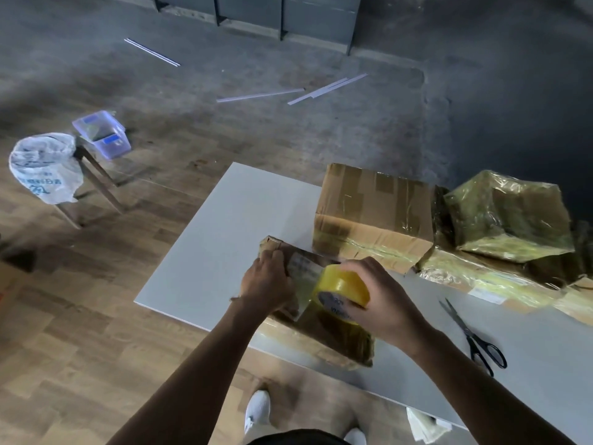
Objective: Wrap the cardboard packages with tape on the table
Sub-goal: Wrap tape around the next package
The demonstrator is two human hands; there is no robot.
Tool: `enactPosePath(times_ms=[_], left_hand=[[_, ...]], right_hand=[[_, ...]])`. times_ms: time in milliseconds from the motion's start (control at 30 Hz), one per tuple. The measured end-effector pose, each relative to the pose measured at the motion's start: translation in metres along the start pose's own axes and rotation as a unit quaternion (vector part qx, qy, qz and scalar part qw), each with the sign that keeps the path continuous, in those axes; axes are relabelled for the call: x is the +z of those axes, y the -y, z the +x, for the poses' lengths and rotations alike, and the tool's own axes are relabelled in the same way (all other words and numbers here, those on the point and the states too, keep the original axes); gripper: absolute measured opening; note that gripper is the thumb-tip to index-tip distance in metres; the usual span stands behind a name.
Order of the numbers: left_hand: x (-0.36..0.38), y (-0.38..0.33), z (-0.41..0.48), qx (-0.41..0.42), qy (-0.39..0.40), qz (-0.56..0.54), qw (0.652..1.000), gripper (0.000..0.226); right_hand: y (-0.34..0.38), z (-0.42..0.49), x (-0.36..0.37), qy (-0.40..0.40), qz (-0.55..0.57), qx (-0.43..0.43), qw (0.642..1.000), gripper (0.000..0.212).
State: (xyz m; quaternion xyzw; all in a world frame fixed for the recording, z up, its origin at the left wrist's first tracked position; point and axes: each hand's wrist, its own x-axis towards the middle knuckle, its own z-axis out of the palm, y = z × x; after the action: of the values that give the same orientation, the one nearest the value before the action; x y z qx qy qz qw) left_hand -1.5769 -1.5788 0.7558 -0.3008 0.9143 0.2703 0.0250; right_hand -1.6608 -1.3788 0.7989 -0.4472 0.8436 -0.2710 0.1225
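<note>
Here we tape a cardboard package on the table.
Our left hand grips its far end, fingers curled; our right hand clamps its fingers round the yellow tape roll.

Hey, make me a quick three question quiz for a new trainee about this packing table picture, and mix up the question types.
1. Fill in: the left hand rests on the flat cardboard ____.
2. Which holds the tape roll? A) left hand B) right hand C) neither
3. True or false: the scissors lie on the table, untouched.
Key: 1 package; 2 B; 3 true.
</note>
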Motion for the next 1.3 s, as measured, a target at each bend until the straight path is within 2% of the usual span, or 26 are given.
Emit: enactPosePath(times_ms=[167,333,533,600,667,700,800,867,1033,1200,1300], left_hand=[[0.008,0.003,-0.001,-0.018,-0.008,0.015,1.000,0.063],[0.011,0.006,0.000,-0.021,-0.004,0.013,1.000,0.075],[0.009,0.005,-0.003,-0.025,0.019,0.021,0.999,0.089],[0.009,0.005,-0.003,-0.028,0.023,0.017,0.999,0.092],[0.008,0.003,-0.003,-0.029,0.015,0.016,0.999,0.087],[0.010,0.001,-0.003,-0.017,0.009,0.015,1.000,0.078],[0.019,-0.021,-0.012,0.071,0.021,0.033,0.997,0.029],[0.027,-0.033,-0.018,0.106,0.013,0.044,0.993,0.014],[0.030,-0.035,-0.015,0.084,0.011,0.021,0.996,0.023],[0.033,-0.031,-0.015,0.083,0.012,0.030,0.996,0.027],[0.034,-0.029,-0.017,0.075,0.012,0.031,0.997,0.031]], right_hand=[[-0.011,-0.010,0.014,0.003,0.054,-0.024,0.998,0.073],[0.003,0.004,-0.001,0.055,-0.081,-0.019,0.995,0.078],[0.001,-0.010,-0.039,0.093,-0.169,-0.040,0.980,0.062],[0.003,-0.012,-0.041,0.106,-0.205,-0.040,0.972,0.064],[0.004,-0.011,-0.037,0.093,-0.225,-0.043,0.969,0.068],[0.005,-0.011,-0.034,0.079,-0.218,-0.039,0.972,0.069],[-0.005,-0.022,-0.025,0.019,-0.148,-0.020,0.989,0.062],[-0.018,-0.036,-0.017,-0.011,-0.091,-0.017,0.996,0.059],[-0.036,-0.047,-0.013,0.010,-0.017,-0.044,0.999,0.080],[-0.032,-0.036,-0.031,0.056,-0.142,-0.080,0.985,0.076],[-0.040,-0.048,-0.048,0.080,-0.205,-0.045,0.974,0.065]])
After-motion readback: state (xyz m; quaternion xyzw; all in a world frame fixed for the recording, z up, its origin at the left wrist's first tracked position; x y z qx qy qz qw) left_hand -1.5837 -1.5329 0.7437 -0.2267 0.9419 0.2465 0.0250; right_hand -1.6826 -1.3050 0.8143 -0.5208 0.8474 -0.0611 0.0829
